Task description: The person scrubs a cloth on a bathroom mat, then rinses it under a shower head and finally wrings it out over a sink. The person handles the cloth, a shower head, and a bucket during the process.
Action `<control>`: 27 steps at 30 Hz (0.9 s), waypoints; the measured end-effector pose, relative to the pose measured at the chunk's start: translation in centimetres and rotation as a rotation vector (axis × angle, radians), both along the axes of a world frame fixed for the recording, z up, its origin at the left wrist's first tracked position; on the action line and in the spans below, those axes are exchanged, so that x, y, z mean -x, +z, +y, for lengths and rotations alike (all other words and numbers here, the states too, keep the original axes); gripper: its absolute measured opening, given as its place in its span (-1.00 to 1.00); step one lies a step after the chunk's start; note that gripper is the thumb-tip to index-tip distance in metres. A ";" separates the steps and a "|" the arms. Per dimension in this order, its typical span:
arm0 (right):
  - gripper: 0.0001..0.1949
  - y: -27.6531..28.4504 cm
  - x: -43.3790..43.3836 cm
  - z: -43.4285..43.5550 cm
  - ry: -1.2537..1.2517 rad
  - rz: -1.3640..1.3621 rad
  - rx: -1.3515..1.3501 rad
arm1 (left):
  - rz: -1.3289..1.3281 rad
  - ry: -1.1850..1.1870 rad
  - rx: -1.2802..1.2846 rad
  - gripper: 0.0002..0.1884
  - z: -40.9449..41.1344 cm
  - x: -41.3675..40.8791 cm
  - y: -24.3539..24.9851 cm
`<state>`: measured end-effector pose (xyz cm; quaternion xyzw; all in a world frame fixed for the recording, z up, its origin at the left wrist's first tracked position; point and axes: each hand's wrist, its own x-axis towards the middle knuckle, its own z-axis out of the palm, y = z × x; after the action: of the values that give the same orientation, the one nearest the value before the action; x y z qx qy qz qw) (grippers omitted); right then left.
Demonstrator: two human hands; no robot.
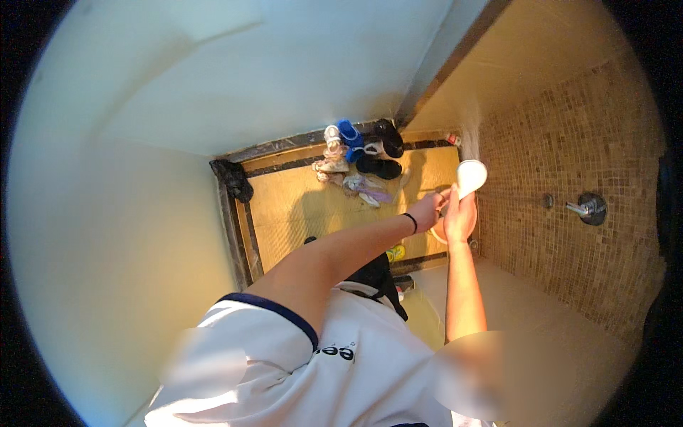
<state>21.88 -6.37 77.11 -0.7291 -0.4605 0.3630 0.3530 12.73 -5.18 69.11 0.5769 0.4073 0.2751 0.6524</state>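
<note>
My right hand (460,216) holds a smooth white object (472,176), rounded at its far end and narrowing towards my fingers; its kind cannot be told. My left hand (428,212), with a black band on the wrist, reaches in from the left. Its fingers are bent and meet the right hand near the narrow end of the white object. Whether they grip anything is hidden. Beneath both hands, a round pinkish vessel (438,234) shows partly, its rim curving around them.
Mixed footwear lies on the floor ahead, including a blue clog (349,132) and a black shoe (380,167). A dark bundle (232,179) sits in the left corner. The tiled right wall bears a lever tap (589,208). A yellow item (396,253) lies near my body.
</note>
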 end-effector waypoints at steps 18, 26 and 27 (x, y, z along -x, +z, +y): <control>-0.75 5.0 27.0 -1.0 0.799 -0.120 -0.559 | -0.918 0.623 0.530 -0.55 3.1 34.7 11.0; -0.74 7.0 35.7 -0.9 0.871 -0.148 -0.647 | -0.923 0.687 0.427 -0.54 1.3 43.7 11.4; -0.74 7.0 36.6 -1.1 0.877 -0.146 -0.652 | -0.964 0.698 0.421 -0.55 1.1 44.9 11.0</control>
<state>-14.75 -7.45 84.06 -0.3449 -0.8330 0.2632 0.3433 -32.13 -4.12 80.15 0.0805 0.2773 0.6147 0.7340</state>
